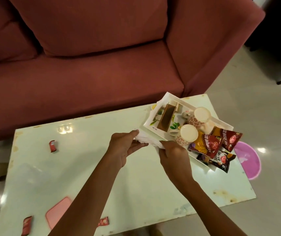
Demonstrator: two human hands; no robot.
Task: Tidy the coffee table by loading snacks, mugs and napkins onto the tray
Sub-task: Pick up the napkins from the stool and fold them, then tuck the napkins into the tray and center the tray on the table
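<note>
Both hands grip one white napkin between them: the left hand pinches its left end with thumb and fingers closed on it, and the right hand clamps its right end, fingers curled around the paper. The napkin is stretched and crumpled, held just above the table, at the near-left edge of the tray.

That white tray sits at the far right part of the pale green coffee table, its long side angled toward the table's right edge. On it stand two patterned mugs turned upside down, a brown napkin holder at the far end, and a heap of snack packets in red, yellow and dark wrappers at the near end, some hanging over the rim.

Small red wrappers lie loose on the table: one at the left, two near the front edge. A pink flat object rests near the front too. Behind the table runs a maroon sofa; a pink round object lies on the floor at the right.
</note>
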